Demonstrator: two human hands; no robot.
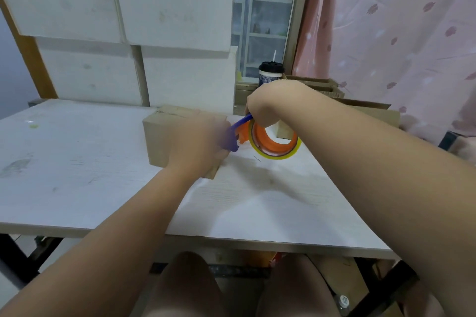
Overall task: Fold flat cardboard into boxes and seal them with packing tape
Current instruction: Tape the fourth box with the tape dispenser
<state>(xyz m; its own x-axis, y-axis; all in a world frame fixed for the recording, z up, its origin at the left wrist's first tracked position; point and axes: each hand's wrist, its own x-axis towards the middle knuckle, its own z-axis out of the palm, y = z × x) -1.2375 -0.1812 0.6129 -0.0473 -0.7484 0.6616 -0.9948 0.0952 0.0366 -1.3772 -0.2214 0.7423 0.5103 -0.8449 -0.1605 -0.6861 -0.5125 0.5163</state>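
The white surface (77,162) carries everything, and the folded cardboard box (164,136) sits toward its far edge, a little left of the middle, closed up and lying flat. It looks light and fairly stiff, the sort of thing that skids on a smooth top if nobody pins it, and whose walls give if pressed in the middle; best held down near an edge or corner, where the board is strongest.

The left hand (198,141) lies over the near right end of the box, palm down, seemingly pressing it in place; it is blurred, so I cannot tell whether the fingers curl round the end or simply lie flat.

Just to the right, the right hand (268,103) is clenched from above on a tape dispenser (238,134) with a blue handle and an orange hub, carrying a roll of yellowish clear tape (275,141). The roll hangs just beside the right end of the box, close over the surface. Tape like this is thin, sticky and quick to wrinkle or fold on itself, so it wants steady tension.

Behind, white foam blocks (116,20) are stacked against the far edge, right behind the box, leaving little room to push it away. More open cardboard boxes (365,108) crowd the far right corner, with a lidded cup (270,73) by the window, near the right hand.
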